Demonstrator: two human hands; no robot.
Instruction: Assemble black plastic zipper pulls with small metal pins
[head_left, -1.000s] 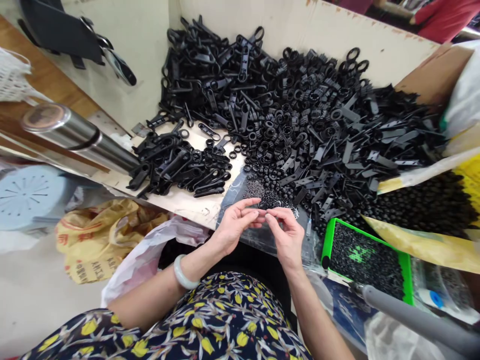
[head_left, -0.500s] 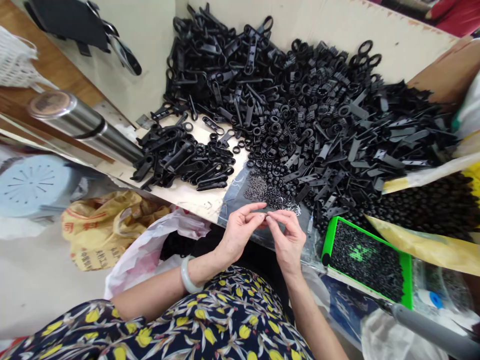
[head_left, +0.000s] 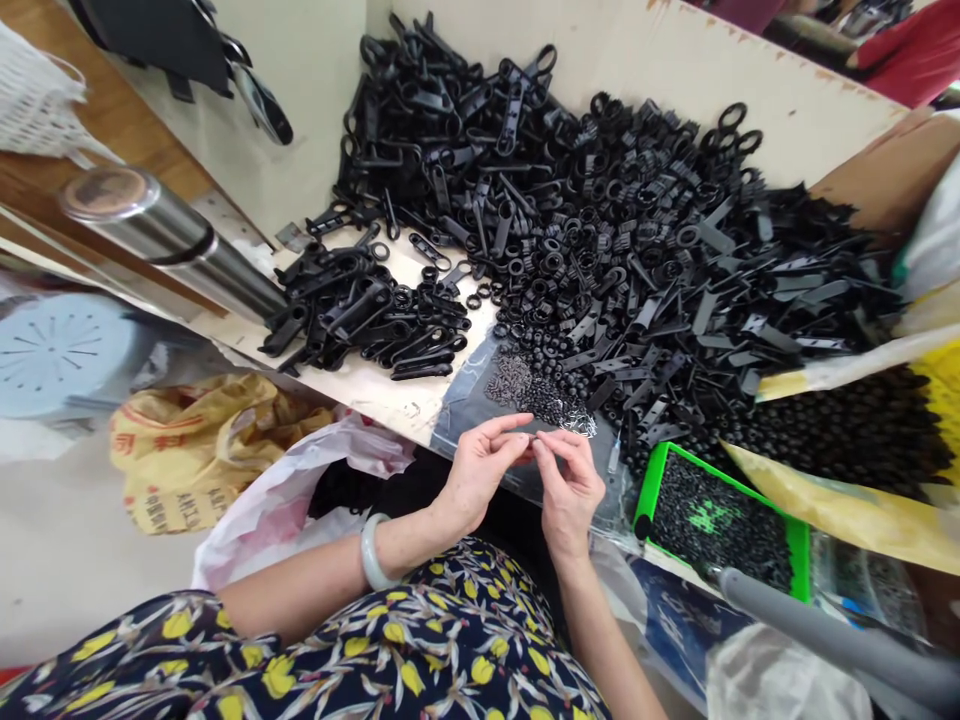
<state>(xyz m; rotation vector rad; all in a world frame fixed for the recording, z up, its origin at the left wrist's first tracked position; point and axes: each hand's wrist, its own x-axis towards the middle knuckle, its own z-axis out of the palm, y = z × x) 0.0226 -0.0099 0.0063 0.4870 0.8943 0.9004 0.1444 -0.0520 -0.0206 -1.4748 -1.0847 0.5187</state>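
The left hand (head_left: 476, 475) and the right hand (head_left: 571, 490) are close together, with their fingertips pinched on a tiny dark piece (head_left: 532, 441). The fingers hide most of it, so I cannot tell its shape. Half a second ago the hands were pinched like this too. Now more of the little white pins (head_left: 579, 424) show just past the right fingers. The gray handle (head_left: 817, 630), to the right of the right hand, now reaches across the near edge of the green tray (head_left: 651, 488), which is full of small black bits. It gets in the way of seeing that edge.

Just past the hands are tiny gray bits (head_left: 510, 378) on the dark mat (head_left: 463, 405). Farther off, a huge heap of black plastic parts (head_left: 540, 200) fills the surface (head_left: 401, 398). To the left of it is a smaller black pile (head_left: 352, 315), beside the shiny metal bottle (head_left: 176, 235).
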